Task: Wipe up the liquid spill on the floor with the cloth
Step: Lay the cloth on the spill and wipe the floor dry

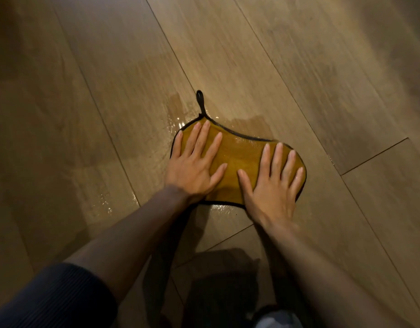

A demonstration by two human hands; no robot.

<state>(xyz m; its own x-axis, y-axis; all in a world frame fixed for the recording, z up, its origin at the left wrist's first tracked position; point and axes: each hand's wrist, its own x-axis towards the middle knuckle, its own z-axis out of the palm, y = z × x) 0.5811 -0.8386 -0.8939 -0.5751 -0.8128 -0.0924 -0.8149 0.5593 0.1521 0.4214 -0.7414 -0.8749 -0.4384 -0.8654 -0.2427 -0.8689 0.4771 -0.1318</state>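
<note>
Flat on the wooden floor (298,67), a mustard-yellow cloth (237,159) with dark trim lies over a liquid spill (178,114), glossy wet patches showing beyond its far and near edges. Both the left hand (194,166) and right hand (272,183) rest on it, fingers spread wide and gripping nothing, apparently to press the whole cloth into the wet boards.

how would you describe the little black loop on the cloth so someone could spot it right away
Start from the wood plank floor and find the mustard-yellow cloth pressed flat under the left hand and right hand. At the cloth's far corner, beyond the left fingertips, a hanging loop lies on the floor pointing away from the person. It is the only narrow black strip sticking out past the cloth's black edging.
</note>
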